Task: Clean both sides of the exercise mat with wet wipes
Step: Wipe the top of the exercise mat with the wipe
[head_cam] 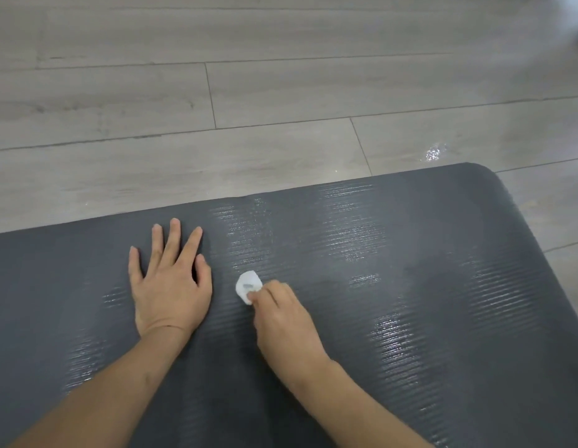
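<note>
Left hand (169,286) lies flat, palm down, fingers straight and slightly spread, pressing on the dark grey ribbed exercise mat (410,286), while the right hand (281,315), just beside it, pinches a small crumpled white wet wipe (247,285) between curled fingers and holds it against the mat surface. Glossy wet streaks cover the mat around and to the right of the wipe. The mat lies on a grey wood-plank floor (248,92), its rounded far-right corner visible, with a small wet glint on the floor just beyond that corner.

dark grey ribbed mat (410,286) flat across lower frame, wet streaks; crumpled white wipe (247,285) on it, centre
</note>
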Action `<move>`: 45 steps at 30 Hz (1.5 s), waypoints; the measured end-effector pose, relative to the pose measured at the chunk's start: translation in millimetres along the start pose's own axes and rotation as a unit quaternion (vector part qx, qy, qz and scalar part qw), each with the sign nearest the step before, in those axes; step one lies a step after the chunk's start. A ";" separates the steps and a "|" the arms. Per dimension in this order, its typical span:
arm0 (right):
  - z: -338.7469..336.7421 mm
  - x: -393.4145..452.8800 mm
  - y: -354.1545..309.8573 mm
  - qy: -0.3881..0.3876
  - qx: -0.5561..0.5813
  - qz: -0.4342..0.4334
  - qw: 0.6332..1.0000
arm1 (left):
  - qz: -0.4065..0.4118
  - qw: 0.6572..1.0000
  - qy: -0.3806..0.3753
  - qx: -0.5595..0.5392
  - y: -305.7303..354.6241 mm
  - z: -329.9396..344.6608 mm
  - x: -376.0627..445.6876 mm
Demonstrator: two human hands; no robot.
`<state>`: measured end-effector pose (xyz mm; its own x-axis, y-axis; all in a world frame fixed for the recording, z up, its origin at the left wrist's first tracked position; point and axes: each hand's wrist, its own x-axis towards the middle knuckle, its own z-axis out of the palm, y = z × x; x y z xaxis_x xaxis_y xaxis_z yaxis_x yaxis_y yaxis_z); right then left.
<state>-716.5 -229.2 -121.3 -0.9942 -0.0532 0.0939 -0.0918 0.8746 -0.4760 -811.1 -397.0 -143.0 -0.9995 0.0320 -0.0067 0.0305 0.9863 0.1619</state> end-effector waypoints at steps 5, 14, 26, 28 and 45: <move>-96.1 -21.6 144.7 0.115 -0.123 0.238 0.956 | -0.001 1.000 0.007 -0.002 1.4 0.5 -0.3; 0.4 -10.5 -6.2 -0.025 -0.006 0.010 1.000 | 0.013 1.000 0.018 -0.006 0.1 1.4 -2.1; -5.4 -11.9 4.9 0.057 -0.012 0.145 0.988 | 0.013 1.000 0.022 -0.016 2.5 3.0 -1.0; 5.3 -22.9 -11.4 0.005 -0.002 0.016 1.000 | 0.012 0.999 0.021 -0.023 0.5 2.2 -1.4; -3.8 -38.5 54.2 0.245 -0.003 0.109 0.963 | 0.047 0.988 0.136 -0.060 0.4 2.9 -2.9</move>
<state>-683.0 -177.9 -147.4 -0.8429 0.3654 0.3949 0.1188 0.8423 -0.5257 -808.2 -396.2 -145.8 -0.9590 0.0623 0.2766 0.1383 0.9544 0.2646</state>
